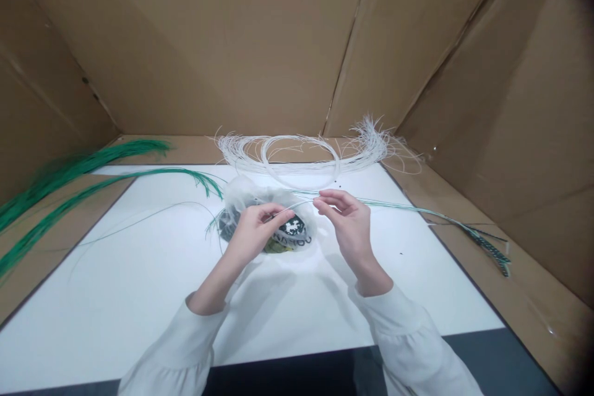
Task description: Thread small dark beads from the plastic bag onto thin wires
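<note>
My left hand [255, 230] and my right hand [346, 219] are both pinched on a thin pale strand [301, 204] that runs between them above the white board [139, 297]. The strand goes on to the right as a green-tipped stem [464, 229] lying past the board's edge. Just behind my left hand lies a clear plastic bag [245, 193] with small dark and white pieces in it. Both sleeves are white.
A coil of thin white strands [297, 151] lies at the back of the board. Long green feathery stems [69, 173] reach in from the left. Brown cardboard walls [278, 43] close off the back and both sides.
</note>
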Tool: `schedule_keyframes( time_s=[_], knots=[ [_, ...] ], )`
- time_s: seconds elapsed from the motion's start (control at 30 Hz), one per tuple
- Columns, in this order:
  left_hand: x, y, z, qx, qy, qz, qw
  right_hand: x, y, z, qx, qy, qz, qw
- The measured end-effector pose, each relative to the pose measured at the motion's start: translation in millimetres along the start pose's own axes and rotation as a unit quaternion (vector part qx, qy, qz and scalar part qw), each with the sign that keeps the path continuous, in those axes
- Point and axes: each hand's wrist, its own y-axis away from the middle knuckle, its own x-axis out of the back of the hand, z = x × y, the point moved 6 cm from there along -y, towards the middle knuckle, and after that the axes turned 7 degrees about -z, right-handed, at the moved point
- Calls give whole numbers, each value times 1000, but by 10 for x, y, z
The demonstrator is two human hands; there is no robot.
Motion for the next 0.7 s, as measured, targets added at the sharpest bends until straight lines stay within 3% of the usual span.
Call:
schedule_keyframes(
  time_s=[0.13,0.2,0.27,0.33,0.4,0.53,0.7],
  knots=[
    [65,-8,-43,24,68,37,997,-59,1,-7,31,42,-35,998],
    [107,-13,-106,51,140,64,987,-107,5,6,61,122,-62,989],
    [126,-17,-150,67,196,80,975,-177,15,70,86,255,-95,958],
    [132,-20,-162,67,214,89,970,-259,31,190,102,380,-130,910],
    [124,-21,-158,65,209,90,972,-325,43,316,116,452,-153,871],
    [105,-14,-158,74,191,87,975,-416,30,459,141,510,-164,833],
    [147,-2,-150,70,140,113,981,-501,22,443,172,552,-171,798]
  ],
)
